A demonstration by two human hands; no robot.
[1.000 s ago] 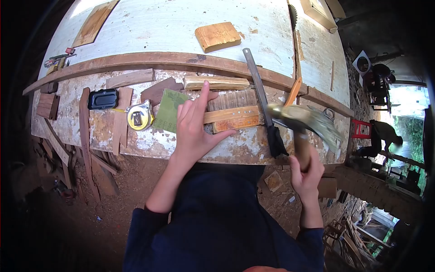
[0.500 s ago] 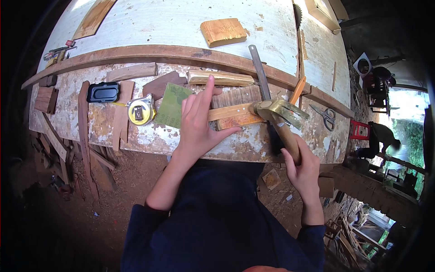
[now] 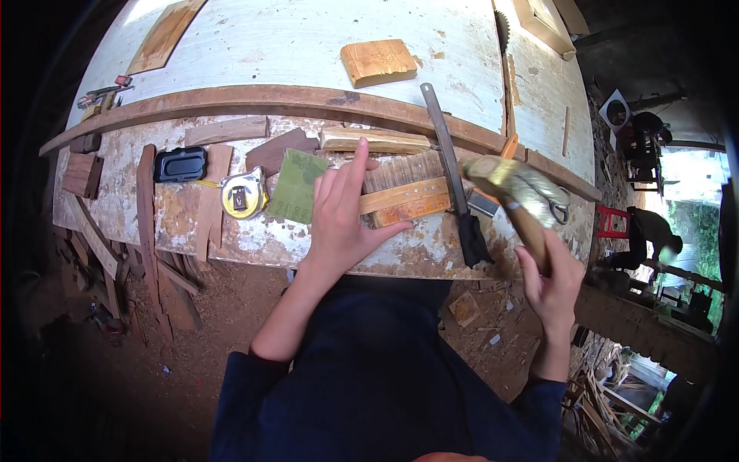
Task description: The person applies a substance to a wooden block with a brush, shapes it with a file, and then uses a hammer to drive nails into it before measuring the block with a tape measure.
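My left hand [image 3: 339,212] rests at the left end of a light wood strip [image 3: 408,194], its fingers spread and the thumb stretched along the near side. The strip lies across a ribbed wooden piece [image 3: 402,170], and an orange-brown block [image 3: 412,212] shows on its near side. Small shiny spots dot the strip. In my right hand [image 3: 550,277] is the wooden handle of a claw hammer [image 3: 527,225], its metal head raised above the bench, right of the strip. A long saw-like tool [image 3: 445,138] with a black handle lies between strip and hammer.
Green sandpaper [image 3: 296,185], a tape measure [image 3: 243,192] and a black case [image 3: 181,164] lie on the left of the bench. A long wooden beam [image 3: 254,97] runs across behind. A wood block [image 3: 379,61] sits farther back. A person [image 3: 653,231] bends at the far right.
The hammer and my right hand have moved right, away from the strip, uncovering its right end and the black handle. My left hand has kept its place on the strip.
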